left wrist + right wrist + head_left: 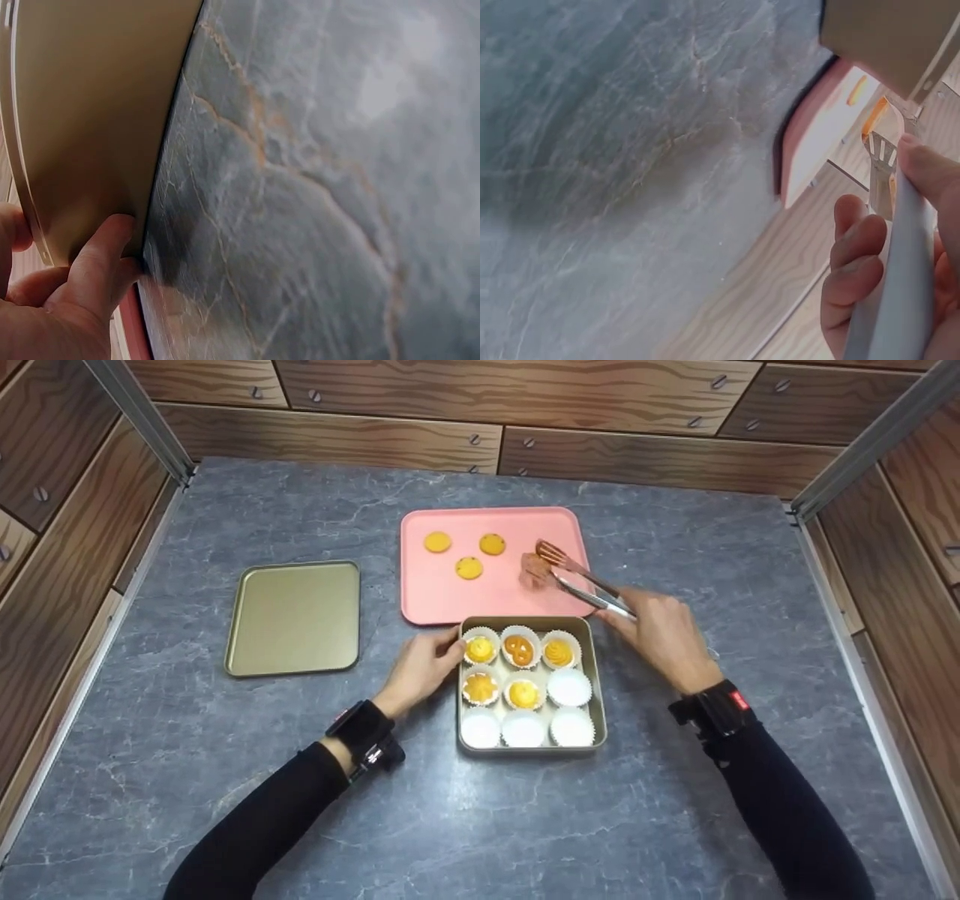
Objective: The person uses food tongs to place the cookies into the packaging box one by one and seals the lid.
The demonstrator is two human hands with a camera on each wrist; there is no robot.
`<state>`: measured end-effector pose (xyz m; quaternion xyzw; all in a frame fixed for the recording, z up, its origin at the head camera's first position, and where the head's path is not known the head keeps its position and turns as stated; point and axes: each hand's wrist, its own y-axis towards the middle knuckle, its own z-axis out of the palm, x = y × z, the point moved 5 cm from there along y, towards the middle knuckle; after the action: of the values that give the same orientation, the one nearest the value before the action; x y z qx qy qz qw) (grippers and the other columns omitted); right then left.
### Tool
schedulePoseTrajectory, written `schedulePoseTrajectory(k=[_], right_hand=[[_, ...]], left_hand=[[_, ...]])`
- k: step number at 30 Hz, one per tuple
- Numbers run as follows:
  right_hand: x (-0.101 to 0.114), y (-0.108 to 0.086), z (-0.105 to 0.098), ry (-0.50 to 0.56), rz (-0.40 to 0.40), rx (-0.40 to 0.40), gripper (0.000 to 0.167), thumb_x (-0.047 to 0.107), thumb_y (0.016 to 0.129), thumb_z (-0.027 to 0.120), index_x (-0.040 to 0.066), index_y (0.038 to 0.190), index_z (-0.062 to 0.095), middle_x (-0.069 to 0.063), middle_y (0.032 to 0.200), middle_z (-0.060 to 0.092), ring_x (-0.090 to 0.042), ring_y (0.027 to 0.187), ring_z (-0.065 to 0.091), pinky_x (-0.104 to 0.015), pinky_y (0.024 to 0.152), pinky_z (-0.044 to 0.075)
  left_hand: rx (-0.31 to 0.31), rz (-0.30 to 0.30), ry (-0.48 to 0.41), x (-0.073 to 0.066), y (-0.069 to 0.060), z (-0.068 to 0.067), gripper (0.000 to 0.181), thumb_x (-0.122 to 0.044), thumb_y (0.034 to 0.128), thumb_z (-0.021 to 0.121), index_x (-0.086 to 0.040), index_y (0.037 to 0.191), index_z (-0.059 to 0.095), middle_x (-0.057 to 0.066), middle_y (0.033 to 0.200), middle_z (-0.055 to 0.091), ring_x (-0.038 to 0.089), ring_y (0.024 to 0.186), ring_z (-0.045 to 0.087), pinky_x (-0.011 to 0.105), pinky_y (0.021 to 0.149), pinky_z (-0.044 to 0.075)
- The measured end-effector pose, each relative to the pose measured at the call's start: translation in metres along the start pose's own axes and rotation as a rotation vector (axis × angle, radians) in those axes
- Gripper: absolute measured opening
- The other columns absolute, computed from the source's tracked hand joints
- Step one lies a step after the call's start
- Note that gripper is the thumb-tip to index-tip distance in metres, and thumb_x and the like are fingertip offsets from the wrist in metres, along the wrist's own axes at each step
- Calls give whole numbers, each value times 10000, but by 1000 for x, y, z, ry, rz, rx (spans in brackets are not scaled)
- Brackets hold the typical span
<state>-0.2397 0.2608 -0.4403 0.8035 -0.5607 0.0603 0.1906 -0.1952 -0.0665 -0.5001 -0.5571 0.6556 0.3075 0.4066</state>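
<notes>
Landmark: square gold-toned metal tin (598, 690), resting on the grey marbled tabletop (525, 832).

Left hand (420, 667) is gripping the tin's far-left corner, fingers curling against the outer wall, thumb at the rim. Its black-sleeved forearm is slanting in from the tin's near left.

Right hand (667, 634) is holding slim silver metal tongs (592, 598), fingers wrapping the handles, just off the tin's far-right corner. The tongs are angling leftward beyond the tin, over the right part of a pink rectangular tray (450, 604). A blurred brownish piece (534, 571) is showing at their tips; cannot tell whether they are pinching it.

Three round yellow cookies (469, 568) are lying on the tray, beyond the tin. Inside the tin, nine white fluted paper cups (524, 730) are standing in three rows, five of them holding yellow-orange pastries (518, 651).

Edges: tray is bordering the tin's far wall; contact unclear. Flat gold square lid (300, 619) is lying well left of the tin, the left hand occupying part of that gap. Tabletop is stretching rightward and nearward from the tin.
</notes>
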Motion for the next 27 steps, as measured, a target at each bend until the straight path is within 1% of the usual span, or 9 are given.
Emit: schedulePoseTrajectory(k=[3,5,8,11,14,15,21,24,27], right_hand=[[3,-8,-7,8,-26,-14,374,368,977,726,47,1168,732,-42,709,608,-249,602,558,-423,519,485],[5,-14,-11,10,-34,-17,366,363,978,726,44,1159,732,-28,701,594,-230,594,535,-384,512,451],[7,-23,-17,7,-41,-18,376,359,977,727,32,1162,726,-28,708,587,-216,593,514,-351,511,416],[8,-32,-22,6,-42,-23,396,359,973,730,28,1189,720,-30,716,599,-206,589,512,-344,505,422],[9,-39,-27,3,-48,-32,415,354,966,741,17,1207,716,-36,725,616,-199,578,513,-351,492,443],[10,-41,-29,3,-53,-38,415,350,962,746,16,1207,716,-36,730,623,-197,577,515,-355,491,451],[12,-51,-37,0,-64,-46,341,341,951,761,46,1119,726,-14,721,604,-180,570,501,-353,471,444],[13,-56,-40,-8,-73,-45,308,325,951,764,57,1096,720,-7,704,587,-175,556,488,-347,462,434],[14,-61,-43,-12,-90,-51,342,306,943,775,51,1167,728,-19,728,631,-171,561,509,-363,470,471]], left_hand=[[5,-13,-7,1,1,0,458,-199,1037,623,-33,1458,550,162,1378,647,95,601,481,250,607,484],[12,-21,-13,1,0,0,464,-200,1039,622,-29,1463,541,169,1347,669,97,577,453,252,570,467],[10,-21,-6,1,1,0,464,-202,1038,624,-31,1462,545,165,1358,663,125,641,538,281,638,521],[4,-15,-7,1,1,1,454,-194,1034,630,-23,1448,556,161,1406,620,208,950,699,342,887,579],[7,-5,-17,1,1,1,447,-180,1033,633,-12,1440,558,163,1434,582,269,1277,617,392,1092,495],[6,1,-19,1,1,1,444,-174,1030,634,-5,1435,562,169,1431,584,284,1312,591,403,1114,476],[-22,22,9,-1,-1,-1,420,-191,1021,638,-39,1412,611,155,1364,644,293,1248,631,430,1087,495],[-29,14,12,-2,-2,-1,417,-201,1019,640,-58,1410,620,145,1356,652,289,1228,641,433,1076,500],[-23,8,-4,-2,-2,0,425,-194,1019,642,-48,1417,607,155,1374,637,291,1237,638,433,1081,498]])
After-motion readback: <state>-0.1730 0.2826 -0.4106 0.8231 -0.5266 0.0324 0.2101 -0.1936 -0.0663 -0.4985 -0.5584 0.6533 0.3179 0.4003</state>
